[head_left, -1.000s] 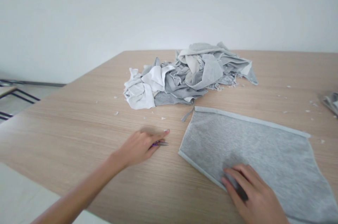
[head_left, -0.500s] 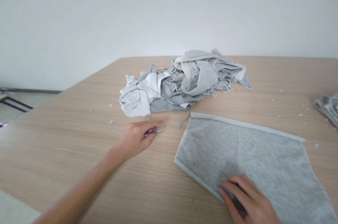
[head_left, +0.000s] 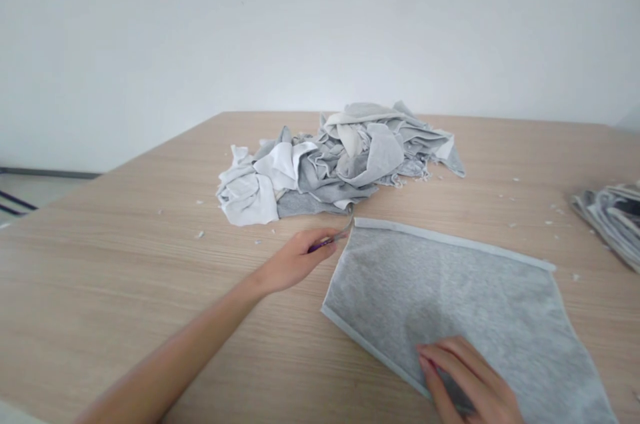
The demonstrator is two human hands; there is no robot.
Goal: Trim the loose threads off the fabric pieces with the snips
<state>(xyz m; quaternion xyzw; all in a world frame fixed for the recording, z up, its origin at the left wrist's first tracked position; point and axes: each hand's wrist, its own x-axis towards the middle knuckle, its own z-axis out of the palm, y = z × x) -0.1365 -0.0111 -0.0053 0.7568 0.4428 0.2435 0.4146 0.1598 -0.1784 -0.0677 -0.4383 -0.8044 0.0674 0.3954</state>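
Observation:
My left hand (head_left: 305, 257) is closed around small thread snips (head_left: 323, 245) with a purple handle, the metal tips pointing at the cloth's far left corner. A thin grey strip (head_left: 350, 216) lies by that corner, close to the tips. The grey cloth piece (head_left: 450, 284) lies flat, with pale bands along its far and near left edges. Over its near part, my right hand (head_left: 473, 377) has thumb and fingertips pinched together at the cloth. Whether a fold is caught between them is hidden.
A heap of crumpled grey and white cloths (head_left: 345, 157) lies behind the cloth piece. A stack of folded fabric (head_left: 613, 224) sits at the right. Small white lint bits (head_left: 200, 235) are scattered on the wooden table (head_left: 240, 357). A white wall stands behind.
My left hand has moved right with the snips, up to the cloth's far left corner. My right hand stays pinched at nearly the same spot. The view has shifted slightly.

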